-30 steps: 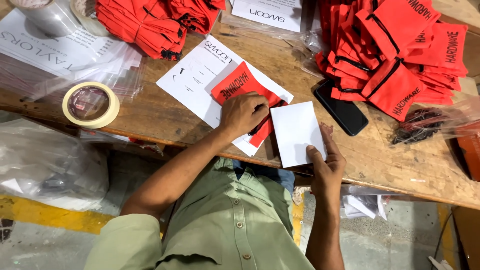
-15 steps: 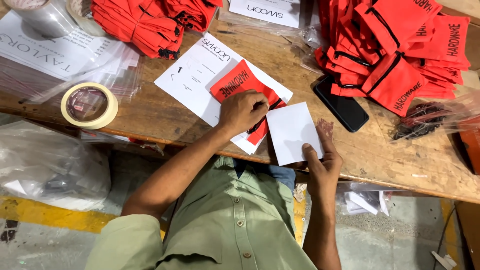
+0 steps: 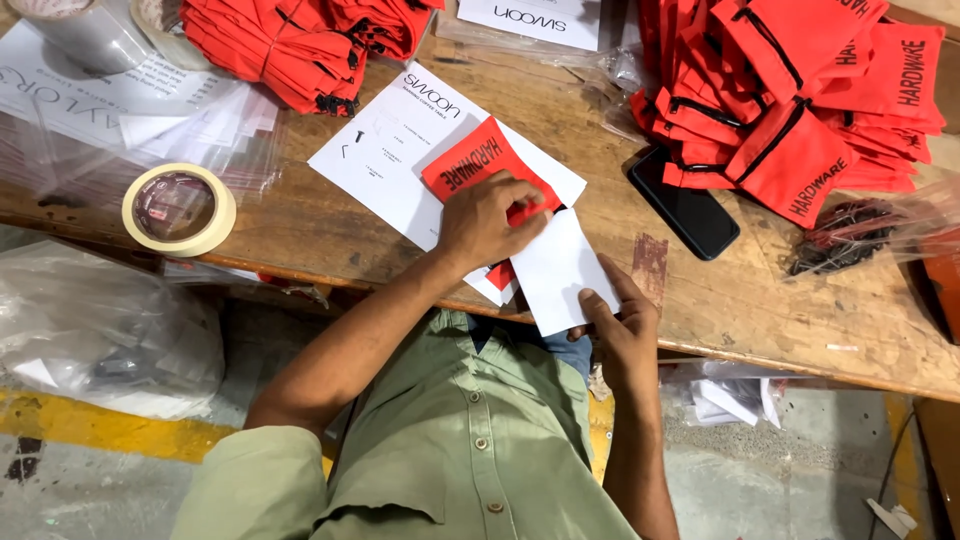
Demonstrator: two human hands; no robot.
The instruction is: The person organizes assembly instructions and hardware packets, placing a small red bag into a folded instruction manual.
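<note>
Left hand (image 3: pixel 492 220) pressing flat on red pouch (image 3: pixel 478 165), right hand (image 3: pixel 620 330) pinching white sheet (image 3: pixel 562 268) — just beside it

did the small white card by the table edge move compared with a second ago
Yes. The white card has slid left, away from the black phone, and its corner now tucks under the left hand.
</note>
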